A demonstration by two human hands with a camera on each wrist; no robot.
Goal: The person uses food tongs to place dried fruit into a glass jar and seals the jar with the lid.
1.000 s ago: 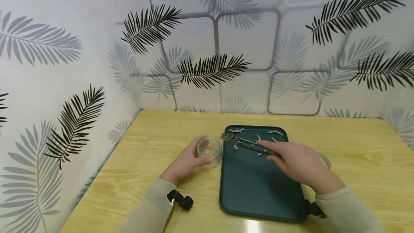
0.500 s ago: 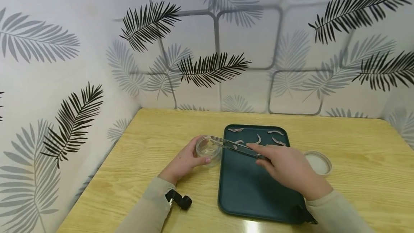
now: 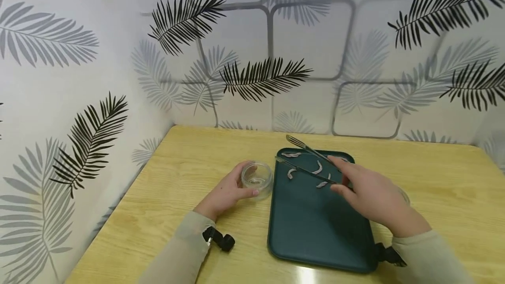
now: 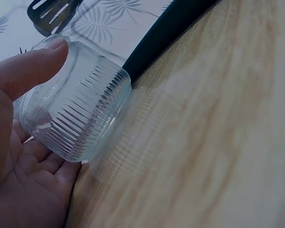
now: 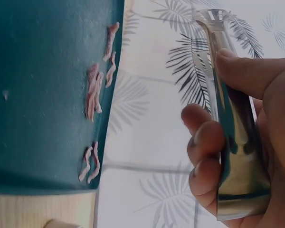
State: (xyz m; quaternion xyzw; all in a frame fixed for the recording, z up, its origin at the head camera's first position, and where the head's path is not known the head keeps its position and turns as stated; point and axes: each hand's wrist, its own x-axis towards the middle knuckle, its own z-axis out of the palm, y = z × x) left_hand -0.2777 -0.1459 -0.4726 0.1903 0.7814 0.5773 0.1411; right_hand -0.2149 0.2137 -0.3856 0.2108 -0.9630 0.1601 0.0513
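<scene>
My left hand [image 3: 225, 195] grips a clear glass jar [image 3: 258, 189] beside the tray's left edge, thumb on the near side and fingers around the far side. In the left wrist view the jar [image 4: 80, 104] shows ribbed walls. My right hand [image 3: 368, 194] holds metal tongs [image 3: 309, 149] over the tray, their two arms spread apart with nothing between the tips. Slotted ends show on the tongs [image 5: 240, 156] in the right wrist view. Several thin pinkish-grey strips, apparently meat [image 5: 92, 92], lie on the far half of the dark green tray [image 3: 315, 231].
A round pale lid [image 3: 404, 195] lies right of the tray, mostly hidden behind my right hand. The wooden table [image 3: 197, 152] meets a leaf-patterned wall [image 3: 300, 100] at its back and left. Black wrist camera mounts [image 3: 225, 242] stick out from both sleeves.
The tongs first moved left until their tips were over the jar's rim, then drew back right and up over the tray, their arms spreading wide. The left hand and jar stayed put.
</scene>
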